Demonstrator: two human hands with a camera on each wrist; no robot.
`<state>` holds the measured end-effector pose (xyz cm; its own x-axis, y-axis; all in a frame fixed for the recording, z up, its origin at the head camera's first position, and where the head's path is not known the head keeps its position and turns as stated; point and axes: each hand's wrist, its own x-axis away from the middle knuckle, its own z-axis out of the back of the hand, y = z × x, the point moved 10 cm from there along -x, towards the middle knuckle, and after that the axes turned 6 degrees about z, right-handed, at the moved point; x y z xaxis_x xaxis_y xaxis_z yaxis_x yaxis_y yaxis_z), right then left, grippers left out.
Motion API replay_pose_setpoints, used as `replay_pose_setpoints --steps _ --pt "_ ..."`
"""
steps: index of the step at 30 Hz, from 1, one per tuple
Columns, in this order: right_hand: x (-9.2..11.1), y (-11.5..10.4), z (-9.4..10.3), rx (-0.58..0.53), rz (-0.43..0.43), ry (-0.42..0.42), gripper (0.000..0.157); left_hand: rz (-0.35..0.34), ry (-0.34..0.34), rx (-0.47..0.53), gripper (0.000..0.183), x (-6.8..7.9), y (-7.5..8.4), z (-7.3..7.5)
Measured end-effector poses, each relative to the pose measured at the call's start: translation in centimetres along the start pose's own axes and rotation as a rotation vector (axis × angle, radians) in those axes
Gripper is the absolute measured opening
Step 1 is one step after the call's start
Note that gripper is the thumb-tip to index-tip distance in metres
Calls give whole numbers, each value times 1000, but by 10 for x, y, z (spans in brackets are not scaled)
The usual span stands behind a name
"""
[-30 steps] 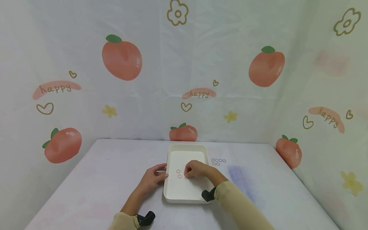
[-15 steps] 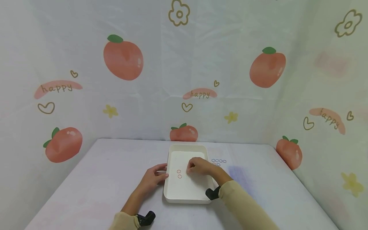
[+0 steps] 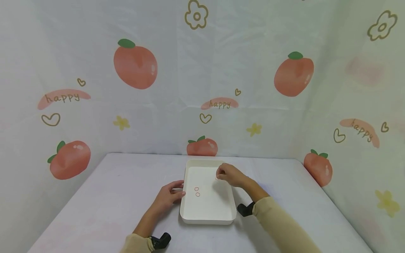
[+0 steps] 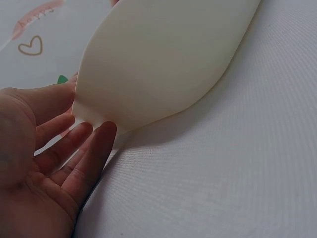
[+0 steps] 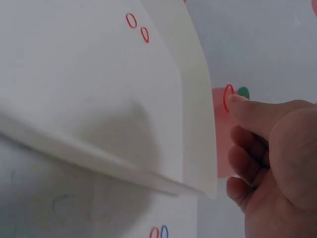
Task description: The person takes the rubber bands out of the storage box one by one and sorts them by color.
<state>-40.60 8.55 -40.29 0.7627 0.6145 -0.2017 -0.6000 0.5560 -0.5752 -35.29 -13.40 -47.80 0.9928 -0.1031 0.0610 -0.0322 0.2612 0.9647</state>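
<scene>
My right hand [image 3: 229, 174] is over the far right part of a white tray [image 3: 209, 211], pinching a small thin red ring [image 5: 228, 98] between thumb and fingertip; its other fingers are curled. Two more red rings [image 3: 197, 192] lie on the tray floor, left of the middle. Along the tray's left side my left hand [image 3: 167, 195] rests, fingers spread. The left wrist view shows its fingertips touching the tray's smooth outer wall [image 4: 168, 59].
Past the tray's edge in the right wrist view lie a red ring [image 5: 154, 232] and a blue ring [image 5: 164, 231]. The right hand and forearm hide the blue rings on the table in the head view. A patterned curtain [image 3: 174, 70] stands behind the white table [image 3: 104, 203].
My right hand has lifted a red ring off the tray floor and moved it away and to the right, towards the tray's far right corner. My left hand has stayed put.
</scene>
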Motion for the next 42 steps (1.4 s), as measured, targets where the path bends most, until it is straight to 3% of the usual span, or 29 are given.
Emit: replay_pose_setpoints --steps 4,8,12,22,33,42 --pt "7 5 15 -5 -30 51 6 -3 -2 5 50 0 1 1" --pt "18 16 31 -42 -103 146 4 -13 -5 11 50 1 2 0" --pt "30 27 46 -34 -117 236 6 -14 -13 20 52 2 3 -1" --pt "56 58 54 17 -172 325 7 -20 -13 13 51 0 3 -1" --pt "75 90 47 62 -348 324 4 -3 -2 12 50 0 2 0" --pt "81 109 43 84 -443 299 7 -9 0 -3 51 1 4 0"
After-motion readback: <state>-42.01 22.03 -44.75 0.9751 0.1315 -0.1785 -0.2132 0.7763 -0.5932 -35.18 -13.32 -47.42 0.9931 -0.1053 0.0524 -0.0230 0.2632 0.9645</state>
